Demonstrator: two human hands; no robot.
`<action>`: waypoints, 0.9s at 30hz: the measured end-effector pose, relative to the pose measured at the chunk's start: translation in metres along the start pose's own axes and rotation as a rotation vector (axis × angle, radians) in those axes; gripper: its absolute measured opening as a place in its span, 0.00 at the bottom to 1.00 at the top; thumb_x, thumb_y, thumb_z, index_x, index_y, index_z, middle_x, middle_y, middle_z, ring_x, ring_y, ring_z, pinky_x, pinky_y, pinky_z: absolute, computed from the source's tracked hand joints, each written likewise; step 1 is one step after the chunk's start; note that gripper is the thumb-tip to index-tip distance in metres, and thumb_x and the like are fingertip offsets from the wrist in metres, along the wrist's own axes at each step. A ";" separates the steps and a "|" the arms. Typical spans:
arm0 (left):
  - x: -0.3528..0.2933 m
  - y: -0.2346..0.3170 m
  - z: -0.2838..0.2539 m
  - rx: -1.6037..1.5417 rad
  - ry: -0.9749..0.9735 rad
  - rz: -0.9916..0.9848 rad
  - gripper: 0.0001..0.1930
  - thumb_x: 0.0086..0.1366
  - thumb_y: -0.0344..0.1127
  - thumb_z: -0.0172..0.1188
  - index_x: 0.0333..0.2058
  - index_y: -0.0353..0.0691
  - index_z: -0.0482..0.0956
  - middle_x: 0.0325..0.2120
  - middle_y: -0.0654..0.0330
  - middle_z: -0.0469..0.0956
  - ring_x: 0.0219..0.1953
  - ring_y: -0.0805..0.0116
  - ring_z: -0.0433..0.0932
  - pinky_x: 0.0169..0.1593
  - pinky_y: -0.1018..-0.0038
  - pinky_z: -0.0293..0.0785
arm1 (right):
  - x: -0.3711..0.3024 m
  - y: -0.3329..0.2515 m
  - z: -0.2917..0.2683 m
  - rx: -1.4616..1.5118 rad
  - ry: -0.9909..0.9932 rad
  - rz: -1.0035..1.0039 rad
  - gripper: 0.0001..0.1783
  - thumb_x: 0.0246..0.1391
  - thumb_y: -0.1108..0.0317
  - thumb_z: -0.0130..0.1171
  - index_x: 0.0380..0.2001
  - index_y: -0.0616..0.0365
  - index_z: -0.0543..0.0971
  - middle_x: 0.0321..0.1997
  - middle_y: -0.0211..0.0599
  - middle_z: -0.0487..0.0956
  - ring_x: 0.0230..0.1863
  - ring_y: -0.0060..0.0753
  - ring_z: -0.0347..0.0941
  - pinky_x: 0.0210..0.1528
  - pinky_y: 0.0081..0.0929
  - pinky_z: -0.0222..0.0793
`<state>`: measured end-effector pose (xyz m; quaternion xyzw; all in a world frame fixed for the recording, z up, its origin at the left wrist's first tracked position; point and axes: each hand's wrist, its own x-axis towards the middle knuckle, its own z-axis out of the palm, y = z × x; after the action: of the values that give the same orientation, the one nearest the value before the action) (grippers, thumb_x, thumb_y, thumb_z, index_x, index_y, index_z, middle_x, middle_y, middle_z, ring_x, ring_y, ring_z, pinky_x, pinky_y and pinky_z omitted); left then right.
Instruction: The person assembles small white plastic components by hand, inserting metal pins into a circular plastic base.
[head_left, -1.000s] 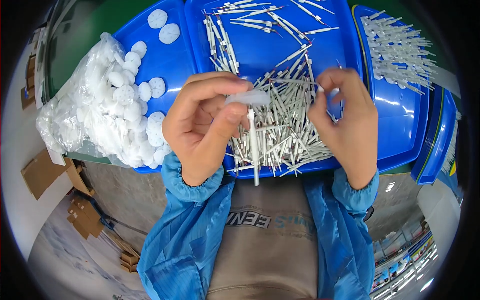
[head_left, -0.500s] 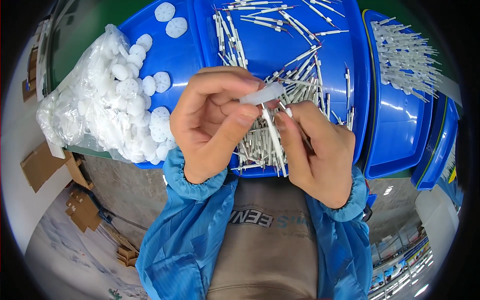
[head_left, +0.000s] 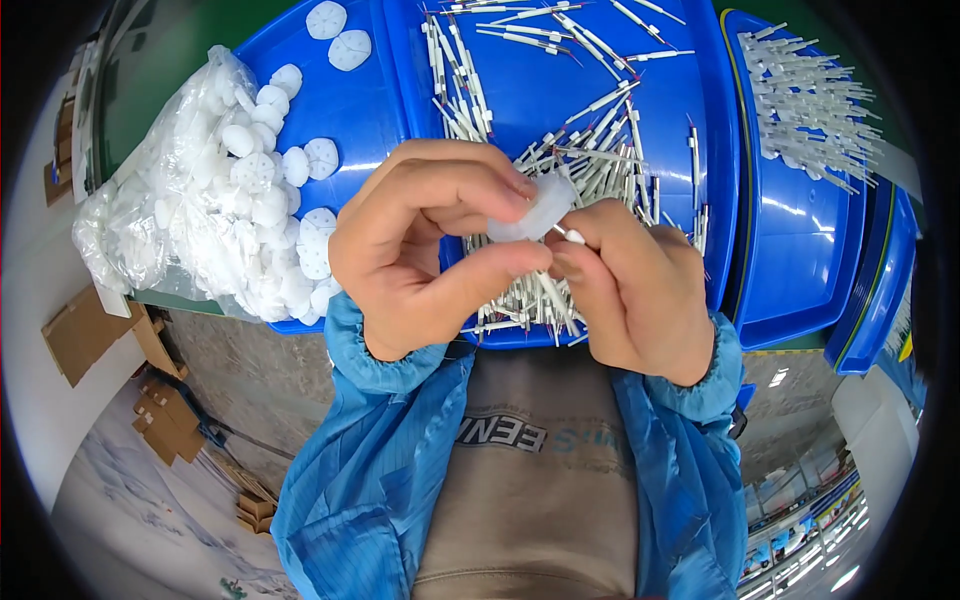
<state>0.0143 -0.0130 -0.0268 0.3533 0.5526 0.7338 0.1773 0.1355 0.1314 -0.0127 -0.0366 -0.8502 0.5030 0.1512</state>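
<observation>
My left hand [head_left: 415, 245] is closed, pinching a translucent white plastic disc [head_left: 545, 208] between thumb and fingers. The disc is tilted, with its rim toward my right hand. My right hand [head_left: 640, 285] grips a thin white rod [head_left: 571, 236] between thumb and forefinger; only its pale end shows, close against the disc. Another white rod [head_left: 553, 293] slants down below the disc; whether it is fixed in the disc is hidden by my fingers. Under both hands lies a heap of similar white rods [head_left: 600, 170] with dark and metallic sections.
A blue tray [head_left: 660, 100] holds the rods. On its left, another blue tray [head_left: 375, 95] carries white discs [head_left: 265, 205] spilling from a clear plastic bag [head_left: 130, 235]. To the right, a blue tray [head_left: 795, 270] contains discs with rods standing in them [head_left: 810, 105].
The disc has tilted so that more of its flat face shows. My right hand has brought its rod's end up near the disc, and the hanging rod has shifted lower behind my fingers.
</observation>
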 end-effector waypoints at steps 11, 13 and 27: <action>0.003 -0.002 -0.010 0.130 -0.113 0.161 0.18 0.42 0.30 0.79 0.32 0.32 0.83 0.33 0.49 0.82 0.34 0.64 0.83 0.36 0.75 0.79 | -0.007 -0.015 0.004 -0.216 -0.054 0.014 0.09 0.55 0.75 0.60 0.40 0.63 0.77 0.31 0.43 0.82 0.24 0.41 0.79 0.25 0.31 0.72; 0.001 -0.003 -0.006 0.089 -0.125 0.184 0.18 0.43 0.30 0.79 0.33 0.33 0.83 0.33 0.49 0.82 0.34 0.64 0.83 0.35 0.75 0.80 | -0.004 0.004 0.010 -0.099 0.139 -0.278 0.13 0.53 0.69 0.64 0.41 0.62 0.76 0.19 0.35 0.76 0.16 0.36 0.74 0.14 0.32 0.65; 0.000 0.002 -0.004 0.540 -0.378 0.503 0.12 0.48 0.25 0.69 0.34 0.35 0.85 0.40 0.55 0.76 0.43 0.49 0.83 0.42 0.69 0.85 | -0.013 -0.011 -0.012 0.263 0.076 0.300 0.05 0.56 0.73 0.60 0.32 0.64 0.81 0.24 0.38 0.76 0.20 0.33 0.72 0.22 0.27 0.66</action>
<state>0.0114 -0.0163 -0.0250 0.6396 0.5794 0.5050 -0.0080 0.1519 0.1331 -0.0003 -0.1617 -0.7557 0.6251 0.1099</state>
